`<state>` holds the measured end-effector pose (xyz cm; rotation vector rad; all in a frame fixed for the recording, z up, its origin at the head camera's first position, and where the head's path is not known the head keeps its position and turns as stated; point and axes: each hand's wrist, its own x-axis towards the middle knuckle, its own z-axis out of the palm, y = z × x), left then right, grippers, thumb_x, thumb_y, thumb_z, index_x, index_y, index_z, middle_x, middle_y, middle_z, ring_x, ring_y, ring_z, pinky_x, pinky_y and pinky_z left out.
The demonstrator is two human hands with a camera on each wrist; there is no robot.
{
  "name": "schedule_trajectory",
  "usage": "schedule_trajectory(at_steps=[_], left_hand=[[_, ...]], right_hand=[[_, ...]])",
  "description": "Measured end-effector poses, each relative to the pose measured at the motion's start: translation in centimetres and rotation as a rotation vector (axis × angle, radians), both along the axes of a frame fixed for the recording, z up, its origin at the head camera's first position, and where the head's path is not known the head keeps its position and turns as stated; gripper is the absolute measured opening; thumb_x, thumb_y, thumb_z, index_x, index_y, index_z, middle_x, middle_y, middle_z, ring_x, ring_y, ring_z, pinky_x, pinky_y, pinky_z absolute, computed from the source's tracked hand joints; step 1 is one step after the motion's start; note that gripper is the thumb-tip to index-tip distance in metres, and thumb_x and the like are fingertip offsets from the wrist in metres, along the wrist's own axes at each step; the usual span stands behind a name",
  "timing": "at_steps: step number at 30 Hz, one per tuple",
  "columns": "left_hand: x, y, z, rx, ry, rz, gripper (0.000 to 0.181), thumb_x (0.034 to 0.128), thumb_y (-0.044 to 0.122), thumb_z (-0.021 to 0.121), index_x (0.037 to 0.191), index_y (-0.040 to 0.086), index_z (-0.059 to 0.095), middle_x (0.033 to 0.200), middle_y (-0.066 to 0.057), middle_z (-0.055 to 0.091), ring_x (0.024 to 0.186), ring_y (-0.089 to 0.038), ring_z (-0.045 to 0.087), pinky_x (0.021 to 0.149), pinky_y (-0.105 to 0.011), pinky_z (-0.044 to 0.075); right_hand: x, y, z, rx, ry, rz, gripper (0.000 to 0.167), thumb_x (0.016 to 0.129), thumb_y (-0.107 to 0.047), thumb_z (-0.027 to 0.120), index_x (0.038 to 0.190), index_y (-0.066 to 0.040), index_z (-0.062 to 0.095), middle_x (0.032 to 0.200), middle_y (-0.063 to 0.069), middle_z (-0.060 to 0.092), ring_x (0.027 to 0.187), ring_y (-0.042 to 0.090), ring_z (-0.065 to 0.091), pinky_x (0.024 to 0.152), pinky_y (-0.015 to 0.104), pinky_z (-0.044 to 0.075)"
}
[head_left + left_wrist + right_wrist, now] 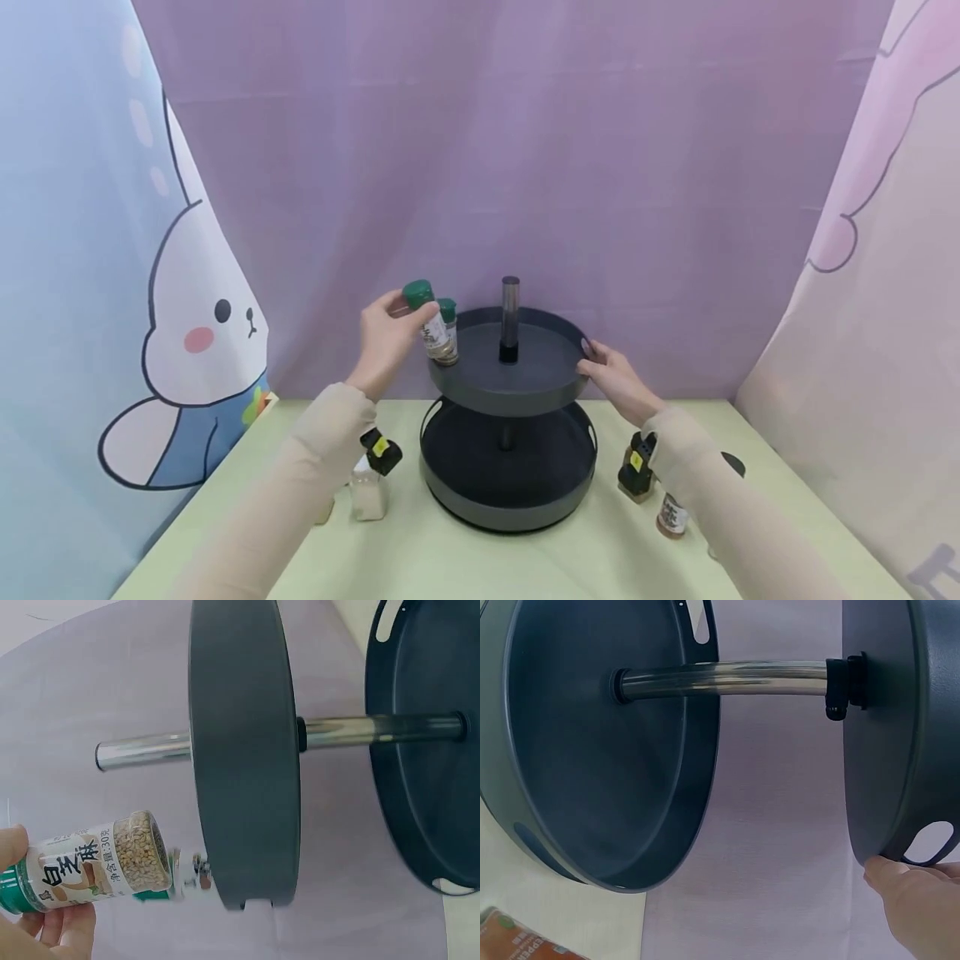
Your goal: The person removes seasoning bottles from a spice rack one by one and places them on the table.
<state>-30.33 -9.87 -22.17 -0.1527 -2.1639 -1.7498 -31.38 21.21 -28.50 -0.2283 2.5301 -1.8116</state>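
My left hand (pixel 390 337) holds a sesame seed jar (pixel 433 331) with a green cap, tilted, at the left edge of the upper tray (pixel 517 406). In the left wrist view the jar's clear base shows pale seeds and its label has Chinese writing. Just behind it, a second green-capped jar (pixel 451 317) stands at the tray's left side, partly hidden by the held one. At the tray's right side my right hand (pixel 621 382) grips the rim near a handle cutout (pixel 932 841). A metal pole (pixel 511 312) rises through the dark two-tier stand.
The lower tray (pixel 510 518) sits on the pale green table (pixel 480 575). Left of it is a clear jar with white contents (pixel 368 497). To the right stands a labelled jar (pixel 672 517), partly behind my sleeve. An orange pepper package (pixel 525 939) shows in the right wrist view.
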Motion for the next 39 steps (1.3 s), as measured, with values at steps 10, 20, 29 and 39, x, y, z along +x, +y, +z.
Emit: schedule_trajectory(at_steps=[10,20,29,39], left_hand=[[1.2,-4.7,-0.8,-0.101,0.003,0.052,0.056,0.0807,0.038,0.067,0.127,0.010,0.051,0.122,-0.010,0.056,0.114,-0.023,0.051,0.095,-0.041,0.044],[2.0,-9.7,-4.8,-0.187,-0.118,0.109,0.064,0.0840,0.042,0.061,0.134,0.007,0.042,0.131,-0.014,0.048,0.122,-0.029,0.044,0.101,-0.049,0.038],[3.2,-12.1,-7.3,-0.276,-0.187,0.135,0.071,0.0839,0.048,0.059,0.137,0.006,0.038,0.134,-0.018,0.045,0.123,-0.033,0.042,0.099,-0.054,0.037],[5.6,-13.5,-10.3,-0.370,-0.268,0.081,0.066,0.0844,0.045,0.060,0.133,0.004,0.042,0.131,-0.020,0.048,0.120,-0.036,0.047,0.094,-0.052,0.043]], right_hand=[[-0.1,0.3,0.1,0.006,-0.010,-0.005,0.074,0.088,-0.010,0.043,0.146,-0.001,-0.003,0.154,0.011,0.005,0.141,0.027,0.005,0.114,0.044,0.017],[0.2,0.6,0.0,-0.003,-0.016,0.008,0.074,0.089,-0.009,0.043,0.145,-0.001,-0.005,0.154,0.012,0.003,0.141,0.028,0.003,0.114,0.045,0.016],[0.1,0.5,-0.2,-0.002,-0.006,0.006,0.075,0.088,-0.010,0.044,0.146,0.000,-0.002,0.154,0.011,0.005,0.141,0.028,0.004,0.114,0.045,0.017],[-0.1,-0.1,0.0,-0.020,0.003,0.016,0.074,0.087,-0.008,0.043,0.145,0.002,-0.002,0.154,0.014,0.006,0.141,0.029,0.004,0.114,0.044,0.013]])
